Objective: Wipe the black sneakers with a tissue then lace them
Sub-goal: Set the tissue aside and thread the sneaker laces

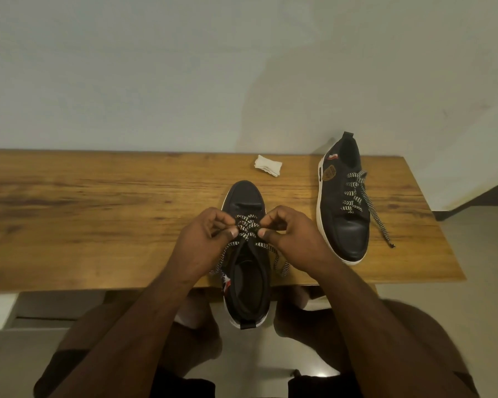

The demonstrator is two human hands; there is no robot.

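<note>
Two black sneakers with white soles sit on the desk (98, 196), each threaded with a black-and-white checked lace. The near sneaker (246, 285) lies at the desk's front edge, toe pointing to 12 o'clock and heel hanging out over the edge toward the person. Both hands meet over its laced middle: the left hand (204, 239) comes in from 7 o'clock, the right hand (292, 235) from 5 o'clock, and each has its fingers curled and its thumb and forefinger pinched on the lace (246, 225) where the crossings bunch together between them. The two loose ends of that lace trail back toward 6 o'clock on either side of the shoe's opening, one under each wrist. A small red, white and blue tag shows on the shoe's left side near the collar. The second sneaker (344, 202) stands well apart at about 3 o'clock from the hands, turned the other way, with its toe toward the person and its heel toward the wall (156, 67). It is laced across its middle, and one loose end runs off its right side and lies on the wood toward 5 o'clock. It bears a brown badge and a small striped tag on its side. One crumpled white tissue (268, 165) lies near the back edge of the desk, at 12 o'clock from the near sneaker's toe and apart from both shoes. Below the desk, the person's knees and dark shorts show above a pale floor (457, 297).
</note>
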